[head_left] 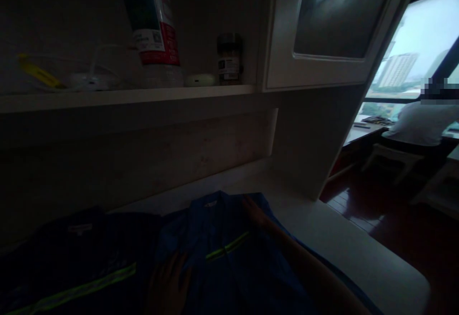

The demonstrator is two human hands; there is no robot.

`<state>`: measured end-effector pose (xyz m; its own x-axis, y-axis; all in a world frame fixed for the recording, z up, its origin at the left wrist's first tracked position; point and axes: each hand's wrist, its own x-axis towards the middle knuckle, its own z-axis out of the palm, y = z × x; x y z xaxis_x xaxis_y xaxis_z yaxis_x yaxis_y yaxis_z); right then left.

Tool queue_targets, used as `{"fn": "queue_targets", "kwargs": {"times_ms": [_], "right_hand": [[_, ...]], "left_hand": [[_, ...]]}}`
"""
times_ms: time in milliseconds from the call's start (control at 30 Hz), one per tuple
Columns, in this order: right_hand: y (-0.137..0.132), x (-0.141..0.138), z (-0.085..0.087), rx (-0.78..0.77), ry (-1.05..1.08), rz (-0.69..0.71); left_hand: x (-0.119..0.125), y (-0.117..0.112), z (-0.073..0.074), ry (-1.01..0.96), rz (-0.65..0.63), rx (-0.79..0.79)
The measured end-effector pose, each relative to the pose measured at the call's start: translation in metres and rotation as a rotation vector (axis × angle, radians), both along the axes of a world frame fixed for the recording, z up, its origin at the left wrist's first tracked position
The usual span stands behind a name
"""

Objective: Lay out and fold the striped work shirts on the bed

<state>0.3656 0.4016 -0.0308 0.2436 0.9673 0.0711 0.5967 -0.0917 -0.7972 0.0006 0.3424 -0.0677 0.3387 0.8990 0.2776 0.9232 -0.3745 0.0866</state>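
A blue work jacket (229,262) with a yellow-green reflective stripe lies spread on the white counter (358,253). My left hand (168,286) rests flat on its lower left part, fingers spread. My right hand (254,212) reaches forward along the jacket's right side near the collar, fingers stretched out on the cloth. A second, darker jacket (79,262) with the same kind of stripe lies to the left, touching the blue one. The scene is very dark.
Above runs a shelf (129,97) with a large bottle (154,28), a small jar (229,59), a white case (200,80) and a yellow item (39,73). A cabinet door (333,28) hangs at the upper right. A person in white (419,124) sits at a desk by the window.
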Motion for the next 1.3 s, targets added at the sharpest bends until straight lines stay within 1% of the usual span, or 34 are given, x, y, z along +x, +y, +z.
{"fn": "queue_targets", "kwargs": {"times_ms": [67,133,200,267,333,400,467,533,600,700,800,867,967,1067,1133,1167,1233,1300], "right_hand": [[0.003,-0.004,-0.001,-0.009,-0.014,-0.006],[0.002,-0.004,0.003,0.005,-0.048,-0.014],[-0.001,0.001,0.012,0.045,-0.092,-0.031],[-0.005,0.008,0.023,0.044,-0.225,-0.033],[-0.009,0.016,0.033,-0.045,-0.404,0.045],[-0.011,0.021,0.036,-0.156,-0.516,0.175],[-0.011,0.022,0.033,-0.207,-0.512,0.261],[-0.009,0.022,0.029,-0.219,-0.492,0.273],[-0.005,0.021,0.028,-0.227,-0.480,0.227],[0.006,0.019,0.034,-0.214,-0.460,0.073],[0.025,0.017,0.039,-0.198,-0.400,-0.060],[0.038,0.015,0.037,-0.214,-0.334,-0.112],[0.056,0.010,0.028,-0.247,-0.228,-0.133],[0.061,0.005,0.024,-0.250,-0.149,-0.085],[0.053,0.005,0.028,-0.224,-0.120,-0.046],[0.044,0.005,0.031,-0.203,-0.110,-0.033],[0.018,0.009,0.036,-0.141,-0.124,-0.027],[-0.019,0.012,0.035,-0.049,-0.226,-0.036]], "left_hand": [[-0.002,0.001,-0.003,-0.004,-0.011,0.016],[-0.003,0.001,-0.004,-0.003,-0.026,0.030],[-0.002,0.001,-0.002,0.003,-0.038,0.030],[0.000,0.000,0.002,0.006,-0.015,0.019],[0.002,-0.001,0.006,0.014,0.003,0.009],[0.004,-0.001,0.008,0.022,0.014,0.007],[0.005,-0.001,0.009,0.026,0.009,0.003],[0.004,0.000,0.008,0.024,0.011,-0.005],[0.004,0.001,0.006,0.021,0.008,-0.010],[0.003,0.002,0.003,0.008,0.013,-0.012],[0.002,0.003,0.003,0.002,0.026,-0.019],[0.002,0.003,0.003,0.000,0.034,-0.010],[0.002,0.003,0.004,-0.007,0.019,0.008],[0.002,0.003,0.002,-0.014,0.016,0.033],[0.000,0.003,0.000,-0.016,0.011,0.046],[0.000,0.003,0.000,-0.016,0.006,0.047],[-0.002,0.004,-0.003,-0.011,-0.015,0.041],[-0.003,0.003,-0.006,-0.002,-0.047,0.031]]}}
